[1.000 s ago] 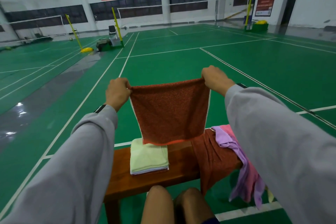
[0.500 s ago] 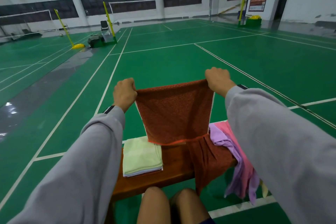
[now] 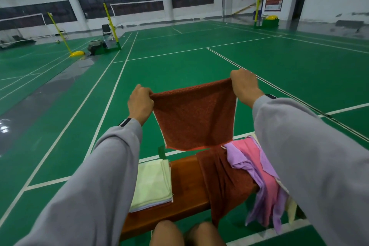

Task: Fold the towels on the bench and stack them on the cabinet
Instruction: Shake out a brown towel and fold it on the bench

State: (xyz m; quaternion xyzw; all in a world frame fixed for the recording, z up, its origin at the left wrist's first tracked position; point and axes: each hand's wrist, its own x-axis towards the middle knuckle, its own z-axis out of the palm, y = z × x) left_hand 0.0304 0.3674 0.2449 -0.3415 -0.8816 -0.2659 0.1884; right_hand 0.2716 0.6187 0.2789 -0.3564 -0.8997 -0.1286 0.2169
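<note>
I hold a rust-red towel (image 3: 194, 116) stretched in the air above the wooden bench (image 3: 185, 183). My left hand (image 3: 139, 103) grips its top left corner and my right hand (image 3: 244, 86) grips its top right corner. The towel hangs doubled, and its lower part drapes over the bench. A folded pale green towel (image 3: 152, 183) lies flat on the bench to the left. Purple (image 3: 242, 161) and pink (image 3: 265, 177) towels lie crumpled on the right end, partly hidden by my right sleeve. No cabinet is in view.
Green badminton court floor with white lines stretches ahead. My bare knees (image 3: 187, 233) are just below the bench's near edge. Yellow net posts (image 3: 60, 34) and a chair (image 3: 107, 35) stand far off at the left.
My hands have drawn slightly wider apart and risen a little, pulling the red towel's top edge tauter. The view has tilted and shifted a little.
</note>
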